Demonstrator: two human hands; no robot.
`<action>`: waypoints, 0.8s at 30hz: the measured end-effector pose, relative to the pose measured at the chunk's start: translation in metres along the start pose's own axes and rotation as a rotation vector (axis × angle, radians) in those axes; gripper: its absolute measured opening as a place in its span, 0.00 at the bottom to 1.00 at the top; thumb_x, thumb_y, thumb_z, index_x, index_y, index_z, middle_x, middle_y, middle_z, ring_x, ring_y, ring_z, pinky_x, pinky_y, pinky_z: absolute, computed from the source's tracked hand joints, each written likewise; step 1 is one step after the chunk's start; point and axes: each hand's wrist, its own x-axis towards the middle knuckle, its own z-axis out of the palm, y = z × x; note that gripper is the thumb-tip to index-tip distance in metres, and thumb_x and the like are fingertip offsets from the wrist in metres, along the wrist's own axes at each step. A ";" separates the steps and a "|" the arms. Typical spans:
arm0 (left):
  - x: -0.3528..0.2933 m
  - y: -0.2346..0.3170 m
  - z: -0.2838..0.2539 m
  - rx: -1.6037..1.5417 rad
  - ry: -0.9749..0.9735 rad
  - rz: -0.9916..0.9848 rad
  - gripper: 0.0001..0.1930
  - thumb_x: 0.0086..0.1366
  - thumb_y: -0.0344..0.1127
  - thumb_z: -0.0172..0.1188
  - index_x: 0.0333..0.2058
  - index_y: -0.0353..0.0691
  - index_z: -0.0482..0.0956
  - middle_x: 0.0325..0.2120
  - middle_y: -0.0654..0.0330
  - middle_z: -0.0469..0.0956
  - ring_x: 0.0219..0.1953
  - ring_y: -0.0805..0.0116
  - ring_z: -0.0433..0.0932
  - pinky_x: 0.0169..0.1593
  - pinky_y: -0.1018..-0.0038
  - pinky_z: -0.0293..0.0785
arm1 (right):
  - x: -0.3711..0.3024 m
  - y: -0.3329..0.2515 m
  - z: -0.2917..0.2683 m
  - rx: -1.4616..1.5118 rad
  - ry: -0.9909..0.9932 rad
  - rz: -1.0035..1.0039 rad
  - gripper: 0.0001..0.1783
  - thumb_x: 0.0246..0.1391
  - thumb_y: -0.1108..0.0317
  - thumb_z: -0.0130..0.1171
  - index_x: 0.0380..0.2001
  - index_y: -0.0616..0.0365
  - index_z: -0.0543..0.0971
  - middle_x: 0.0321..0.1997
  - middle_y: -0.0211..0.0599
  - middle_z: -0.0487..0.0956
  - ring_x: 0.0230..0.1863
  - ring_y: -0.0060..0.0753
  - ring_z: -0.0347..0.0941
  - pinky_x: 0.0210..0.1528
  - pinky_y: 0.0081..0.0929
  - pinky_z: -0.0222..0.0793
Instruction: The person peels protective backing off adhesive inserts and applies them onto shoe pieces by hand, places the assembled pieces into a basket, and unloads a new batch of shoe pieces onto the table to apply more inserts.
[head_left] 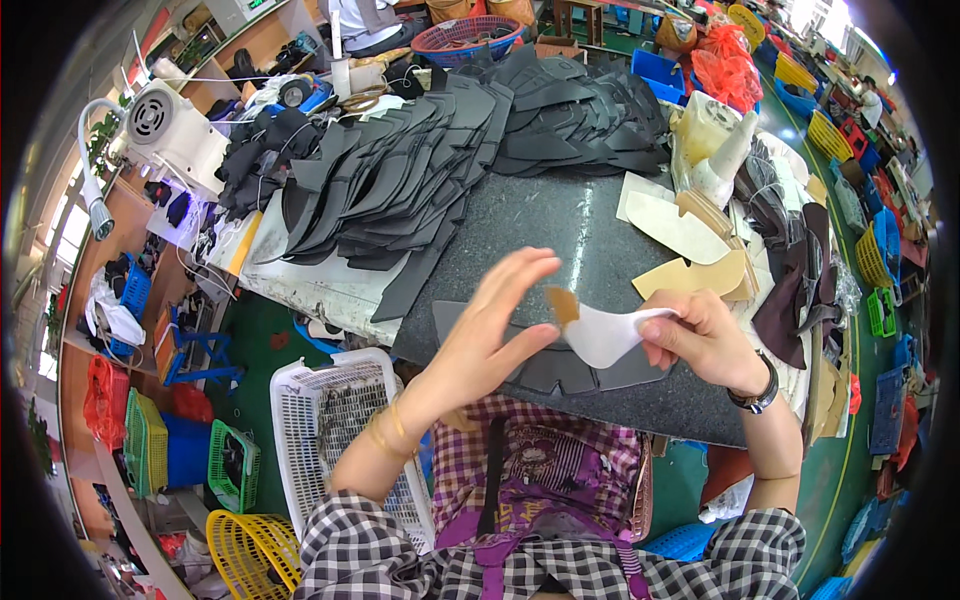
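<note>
Over the dark stone slab (530, 230), my right hand (708, 338) pinches the end of a white curved shoe-upper piece (603, 340) with a brown tab at its other end. Beside that tab, my left hand (490, 325) is open, fingers spread and thumb apart from the index finger. It appears to hold nothing. Beneath both hands a dark grey cut piece (550, 373) lies at the slab's near edge, partly covered by the white piece and my left hand. Beyond my right hand rest cream and tan flat pieces (690, 278).
Large overlapping piles of dark grey cut pieces (400, 170) cover the far and left side. A white plastic basket (290, 400) stands below the slab's left edge. A pale bottle-shaped container (722, 165) stands at the right, near dark brown pieces (785, 300). A sewing machine (165, 135) is at far left.
</note>
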 end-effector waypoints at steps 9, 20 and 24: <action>-0.005 -0.001 0.004 0.108 -0.275 0.081 0.04 0.60 0.30 0.57 0.34 0.39 0.77 0.26 0.63 0.76 0.32 0.69 0.74 0.48 0.71 0.59 | 0.012 0.031 -0.019 0.395 -0.342 -0.372 0.40 0.50 0.36 0.54 0.50 0.64 0.75 0.40 0.41 0.77 0.46 0.30 0.72 0.48 0.29 0.65; 0.007 0.011 0.008 0.435 0.074 0.417 0.12 0.45 0.31 0.68 0.31 0.38 0.80 0.31 0.61 0.79 0.34 0.62 0.77 0.45 0.66 0.66 | 0.024 0.012 0.040 -0.525 0.282 -0.564 0.06 0.46 0.70 0.63 0.28 0.61 0.80 0.23 0.39 0.78 0.25 0.42 0.75 0.32 0.31 0.70; 0.002 0.012 0.015 0.305 0.103 0.347 0.09 0.48 0.25 0.66 0.31 0.36 0.80 0.28 0.60 0.79 0.33 0.63 0.79 0.35 0.72 0.74 | 0.024 0.010 0.048 -0.530 0.341 -0.603 0.06 0.46 0.71 0.62 0.28 0.61 0.80 0.23 0.40 0.78 0.26 0.43 0.75 0.34 0.32 0.70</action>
